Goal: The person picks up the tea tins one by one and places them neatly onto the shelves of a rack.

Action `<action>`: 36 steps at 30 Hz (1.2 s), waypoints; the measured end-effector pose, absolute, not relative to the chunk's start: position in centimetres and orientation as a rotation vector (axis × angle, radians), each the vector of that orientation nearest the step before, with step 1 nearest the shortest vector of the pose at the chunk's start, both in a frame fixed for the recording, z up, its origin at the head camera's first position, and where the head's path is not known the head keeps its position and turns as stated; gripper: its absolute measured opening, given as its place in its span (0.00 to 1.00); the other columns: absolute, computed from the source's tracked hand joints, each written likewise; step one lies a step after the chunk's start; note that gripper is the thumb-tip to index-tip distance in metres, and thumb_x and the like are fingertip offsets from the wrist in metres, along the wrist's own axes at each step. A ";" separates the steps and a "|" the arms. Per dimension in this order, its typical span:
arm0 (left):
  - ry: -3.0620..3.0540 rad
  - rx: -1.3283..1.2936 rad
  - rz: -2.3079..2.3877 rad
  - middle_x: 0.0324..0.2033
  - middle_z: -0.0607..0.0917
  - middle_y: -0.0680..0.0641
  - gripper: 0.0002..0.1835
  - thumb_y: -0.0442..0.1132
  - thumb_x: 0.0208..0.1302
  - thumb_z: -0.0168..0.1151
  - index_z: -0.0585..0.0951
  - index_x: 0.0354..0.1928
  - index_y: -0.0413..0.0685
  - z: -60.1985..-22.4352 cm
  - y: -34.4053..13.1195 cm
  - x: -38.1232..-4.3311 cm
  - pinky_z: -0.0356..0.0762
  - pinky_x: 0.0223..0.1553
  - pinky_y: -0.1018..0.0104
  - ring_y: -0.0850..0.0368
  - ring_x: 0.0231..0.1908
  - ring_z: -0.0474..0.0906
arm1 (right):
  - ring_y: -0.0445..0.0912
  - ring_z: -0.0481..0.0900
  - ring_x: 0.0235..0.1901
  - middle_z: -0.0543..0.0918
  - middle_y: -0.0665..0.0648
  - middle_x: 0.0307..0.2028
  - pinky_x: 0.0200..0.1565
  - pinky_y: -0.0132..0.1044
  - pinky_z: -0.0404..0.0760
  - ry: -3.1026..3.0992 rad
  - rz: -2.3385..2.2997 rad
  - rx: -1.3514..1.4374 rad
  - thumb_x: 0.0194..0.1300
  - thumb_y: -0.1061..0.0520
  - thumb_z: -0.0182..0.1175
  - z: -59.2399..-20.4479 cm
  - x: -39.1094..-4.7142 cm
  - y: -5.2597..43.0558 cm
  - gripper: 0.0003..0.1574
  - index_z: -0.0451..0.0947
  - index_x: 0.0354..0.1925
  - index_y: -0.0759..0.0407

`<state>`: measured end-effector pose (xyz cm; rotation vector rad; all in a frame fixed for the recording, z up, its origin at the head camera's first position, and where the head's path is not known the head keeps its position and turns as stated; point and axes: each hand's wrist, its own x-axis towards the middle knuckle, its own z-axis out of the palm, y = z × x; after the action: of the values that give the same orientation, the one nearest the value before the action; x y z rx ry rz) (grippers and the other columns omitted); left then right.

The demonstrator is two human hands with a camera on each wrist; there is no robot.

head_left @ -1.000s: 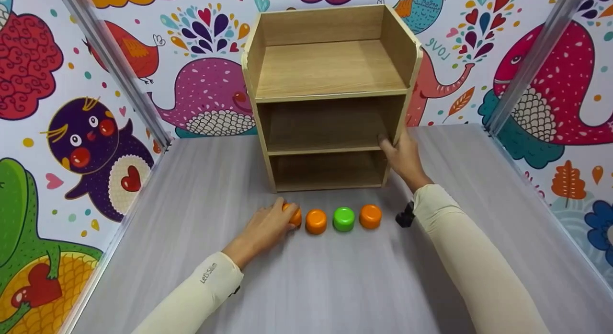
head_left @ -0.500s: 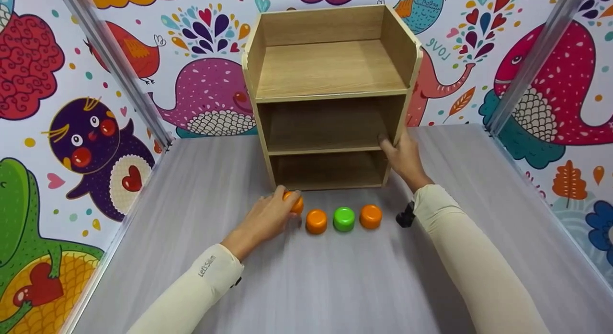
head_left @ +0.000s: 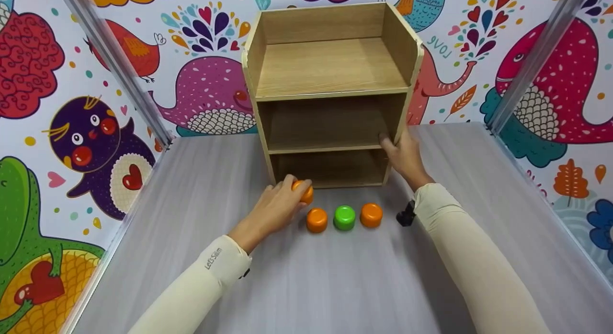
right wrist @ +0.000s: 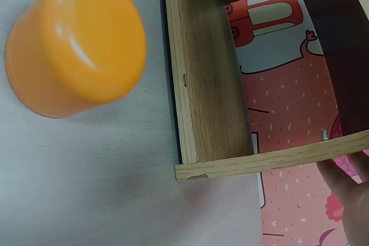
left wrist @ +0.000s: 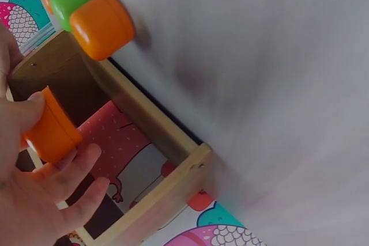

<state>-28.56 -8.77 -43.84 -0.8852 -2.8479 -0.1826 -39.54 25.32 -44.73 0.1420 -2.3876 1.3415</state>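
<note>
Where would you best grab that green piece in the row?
Probably grip the green piece by the front and back of its round side, coming from above. Its top is smooth and rounded, with no handle showing, and the row's left orange piece and right orange piece leave only narrow gaps beside it.

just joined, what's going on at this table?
A person's left hand is holding an orange piece near the front of the lowest compartment of a wooden shelf. The right hand grips the shelf's right side. Three similar pieces stand in a row on the table in front of it: a left orange one, a middle green one and a right orange one.
</note>
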 end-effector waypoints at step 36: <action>-2.856 -0.895 -0.232 0.57 0.75 0.41 0.30 0.53 0.74 0.58 0.67 0.74 0.58 -39.4 -5.1 -29.3 0.76 0.45 0.56 0.48 0.44 0.78 | 0.54 0.77 0.64 0.74 0.60 0.70 0.70 0.55 0.69 -2.329 1.346 0.225 0.73 0.49 0.60 -45.0 -39.7 25.2 0.44 0.52 0.79 0.40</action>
<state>-29.27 -5.08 -39.44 -0.8952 -2.8564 -0.2324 -39.71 25.23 -44.97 0.2252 -2.3294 1.3462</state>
